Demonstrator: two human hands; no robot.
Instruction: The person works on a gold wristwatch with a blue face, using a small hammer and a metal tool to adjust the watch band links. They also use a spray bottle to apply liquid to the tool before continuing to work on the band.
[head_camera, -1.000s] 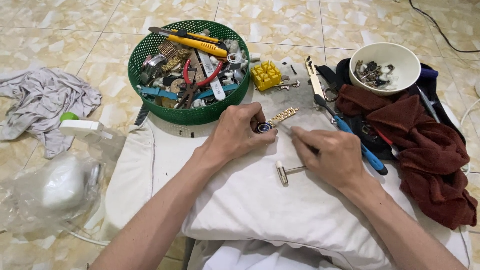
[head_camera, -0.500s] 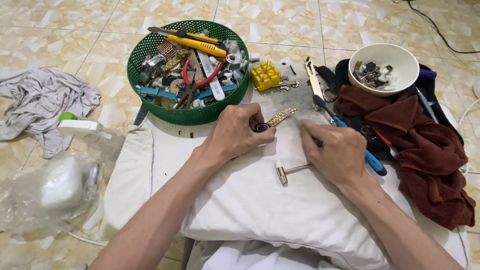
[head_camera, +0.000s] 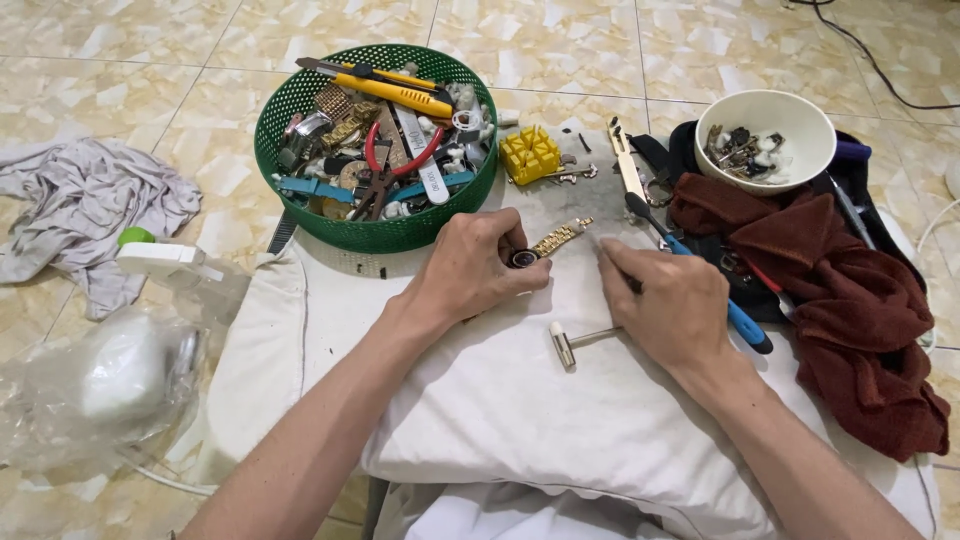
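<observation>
Pinching a gold metal-link wristwatch (head_camera: 545, 245) near the white pillow's (head_camera: 520, 400) far edge, the left hand (head_camera: 475, 270) is clamped on it; the right hand (head_camera: 670, 300), fingers together, seems to grip a thin tool. Judging by that soft support, the watch could slip and the tool skid.

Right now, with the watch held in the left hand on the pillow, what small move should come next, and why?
Probably bring the right hand a little left, toward the gold band. The left hand pins the watch on the white pillow, and the band sticks out toward the right hand, with a gap between them. What the right fingers hold is too small to tell.
</observation>
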